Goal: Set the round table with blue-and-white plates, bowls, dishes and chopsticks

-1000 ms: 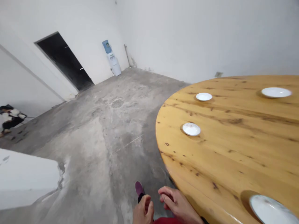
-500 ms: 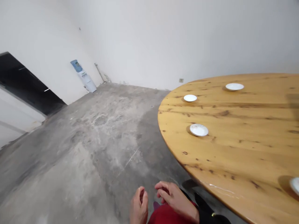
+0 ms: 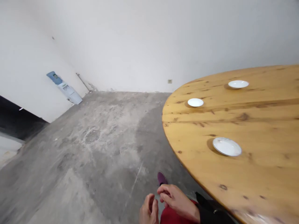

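Note:
At the lower edge of the view, my left hand [image 3: 149,210] hangs in front of my body, its fingers loosely bent and its thumb apart from them. My right hand [image 3: 176,200] is just beside it, also loosely curled and holding nothing. Neither touches the wooden table [image 3: 196,168] to the right. Nearest to my hands on the tabletop is a shallow white plate [image 3: 227,146]. Farther back lie a smaller-looking white plate [image 3: 195,102] and another white plate [image 3: 238,84].
Grey concrete floor [image 3: 105,149] spreads left of the table's curved edge. A water dispenser [image 3: 67,90] stands by the left wall, near a dark doorway [image 3: 18,118]. A wall socket [image 3: 169,81] is behind the table. My purple shoe [image 3: 162,178] shows below.
The view has moved forward along the table. The plates appear nearer, and one at the right edge has left the view. My shoe has come forward into sight; both hands stay loosely curled.

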Demonstrator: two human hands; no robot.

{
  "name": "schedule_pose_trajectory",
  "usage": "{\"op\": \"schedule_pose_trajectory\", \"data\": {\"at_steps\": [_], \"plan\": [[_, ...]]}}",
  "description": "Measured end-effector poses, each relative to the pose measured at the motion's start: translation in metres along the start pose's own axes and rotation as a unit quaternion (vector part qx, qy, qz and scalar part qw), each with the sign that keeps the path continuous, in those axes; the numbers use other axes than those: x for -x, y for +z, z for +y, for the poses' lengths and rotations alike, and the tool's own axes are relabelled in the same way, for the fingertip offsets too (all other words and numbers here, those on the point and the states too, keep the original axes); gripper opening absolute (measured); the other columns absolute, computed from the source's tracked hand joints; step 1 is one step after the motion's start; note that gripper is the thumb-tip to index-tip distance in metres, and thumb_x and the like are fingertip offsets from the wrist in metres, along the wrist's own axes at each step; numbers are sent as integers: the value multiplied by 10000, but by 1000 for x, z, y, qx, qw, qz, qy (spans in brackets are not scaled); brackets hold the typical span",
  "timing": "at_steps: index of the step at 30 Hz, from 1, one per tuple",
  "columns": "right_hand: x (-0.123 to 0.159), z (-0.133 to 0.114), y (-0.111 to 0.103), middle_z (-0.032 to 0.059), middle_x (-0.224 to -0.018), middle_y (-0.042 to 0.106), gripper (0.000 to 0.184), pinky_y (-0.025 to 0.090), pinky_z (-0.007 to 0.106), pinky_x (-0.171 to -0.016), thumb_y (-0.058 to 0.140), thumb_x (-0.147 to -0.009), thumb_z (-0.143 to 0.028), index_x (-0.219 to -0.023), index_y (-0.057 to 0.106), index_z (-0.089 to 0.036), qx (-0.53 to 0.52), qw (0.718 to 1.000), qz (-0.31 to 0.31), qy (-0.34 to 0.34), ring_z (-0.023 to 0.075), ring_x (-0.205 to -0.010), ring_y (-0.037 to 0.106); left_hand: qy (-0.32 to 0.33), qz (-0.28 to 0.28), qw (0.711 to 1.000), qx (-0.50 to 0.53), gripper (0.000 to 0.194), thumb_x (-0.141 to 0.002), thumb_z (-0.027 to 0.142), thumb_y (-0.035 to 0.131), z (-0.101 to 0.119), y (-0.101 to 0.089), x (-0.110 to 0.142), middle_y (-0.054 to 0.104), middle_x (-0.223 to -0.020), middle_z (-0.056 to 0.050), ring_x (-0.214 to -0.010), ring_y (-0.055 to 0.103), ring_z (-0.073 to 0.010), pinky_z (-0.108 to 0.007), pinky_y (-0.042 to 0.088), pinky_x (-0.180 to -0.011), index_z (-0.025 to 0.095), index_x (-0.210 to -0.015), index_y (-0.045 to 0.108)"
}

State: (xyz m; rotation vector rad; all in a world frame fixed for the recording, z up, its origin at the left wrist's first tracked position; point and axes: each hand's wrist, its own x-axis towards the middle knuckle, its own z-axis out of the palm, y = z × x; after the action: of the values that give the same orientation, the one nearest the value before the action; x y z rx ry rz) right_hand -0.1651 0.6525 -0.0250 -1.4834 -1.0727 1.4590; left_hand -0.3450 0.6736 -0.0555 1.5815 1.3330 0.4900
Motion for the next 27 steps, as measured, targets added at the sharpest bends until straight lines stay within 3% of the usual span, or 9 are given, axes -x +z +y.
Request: {"op": "schedule_pose_trajectory", "data": {"at_steps": [5,7,10,13,18,22,27], "plan": [[-94,-47,-24,53,-787,736,275,464,263,-603,473,-835,-318,-951,675,-172,-1,1000,14,-26,163,-624,671,-61,59,996,-17,766,-847,838,489,13,-57,-93,782,-1061,-149,-1046,746,-291,-353,592,-937,162,-1118,725],[-123,-62,-37,57,-778,743,264,458,259,-609,467,-847,-293,-930,686,-170,12,999,39,-33,163,-633,670,-67,65,995,-17,802,-826,859,494,17,-69,-125,776,-1129,-164,-1100,739,-304,-368,582,-982,158,-1147,717],[-156,-80,-52,60,-772,755,272,459,254,-629,466,-856,-256,-940,707,-164,21,997,64,-34,164,-651,676,-76,50,996,-20,857,-811,881,481,23,-73,-164,773,-1156,-178,-1120,737,-315,-390,566,-1021,147,-1193,700],[-177,-90,-59,63,-770,767,286,462,252,-632,470,-853,-237,-960,724,-158,17,996,84,-19,167,-653,679,-68,-20,997,-36,815,-844,857,464,36,-68,-199,783,-1116,-161,-1066,749,-296,-368,573,-991,154,-1179,706],[-211,-98,-63,52,-776,759,271,481,257,-638,477,-837,-253,-940,713,-165,-41,989,139,9,166,-642,686,43,-196,975,-91,616,-950,711,417,87,-70,-278,785,-1112,-118,-1005,742,-237,-302,574,-933,204,-1096,734],[-255,-109,-74,38,-756,732,240,485,265,-624,491,-802,-286,-911,673,-174,-110,971,214,16,165,-612,681,95,-227,961,-123,579,-923,650,486,125,-83,-359,772,-1169,-160,-1106,726,-286,-388,560,-1016,165,-1134,722],[-305,-141,-89,39,-815,742,289,496,269,-639,485,-793,-360,-964,641,-186,-164,932,322,2,160,-644,684,132,-251,951,-125,595,-901,671,491,147,-102,-450,777,-1143,-174,-1097,732,-315,-444,551,-1011,165,-1128,704]]}}
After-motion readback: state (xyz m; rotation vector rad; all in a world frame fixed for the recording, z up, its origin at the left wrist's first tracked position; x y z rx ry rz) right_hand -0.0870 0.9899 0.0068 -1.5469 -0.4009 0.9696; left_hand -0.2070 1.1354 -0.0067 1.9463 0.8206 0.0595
